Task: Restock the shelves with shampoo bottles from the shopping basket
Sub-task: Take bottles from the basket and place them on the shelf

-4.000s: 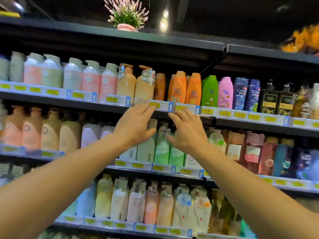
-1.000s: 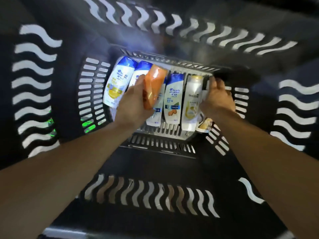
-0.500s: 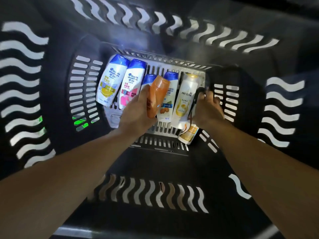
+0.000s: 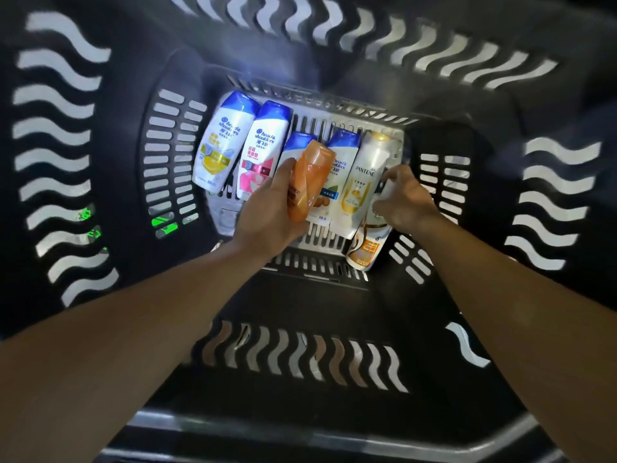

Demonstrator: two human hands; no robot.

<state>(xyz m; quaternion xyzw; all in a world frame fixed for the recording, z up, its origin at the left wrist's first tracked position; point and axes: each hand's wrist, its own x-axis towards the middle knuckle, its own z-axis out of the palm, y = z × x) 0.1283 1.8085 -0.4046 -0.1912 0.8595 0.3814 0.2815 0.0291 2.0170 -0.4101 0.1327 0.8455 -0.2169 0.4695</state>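
Both arms reach down into a deep black shopping basket with wavy slots cut through its walls and straight slots in its floor. The left hand grips an orange bottle, fingers and thumb curled round its lower half; the bottle is raised off the floor above the others, its long axis running from the palm up and slightly to the right, its cap end pointing toward the far wall. The right hand has its fingers curled round a pale bottle near the right wall; that bottle lies slanted, its orange-labelled bottom end pointing toward the near wall, its upper part hidden under the hand. On the floor the other bottles lie side by side, long axes running near to far with caps toward the far wall. Furthest left is a white bottle with a yellow label and a blue cap, tilted a little to the right; touching it on its right is a white bottle with a pink label, also blue-capped. Two more blue-capped bottles sit behind the orange one, one mostly hidden by it, the other showing on its right. Next to that lies a cream bottle with a gold label, just beside the right hand.
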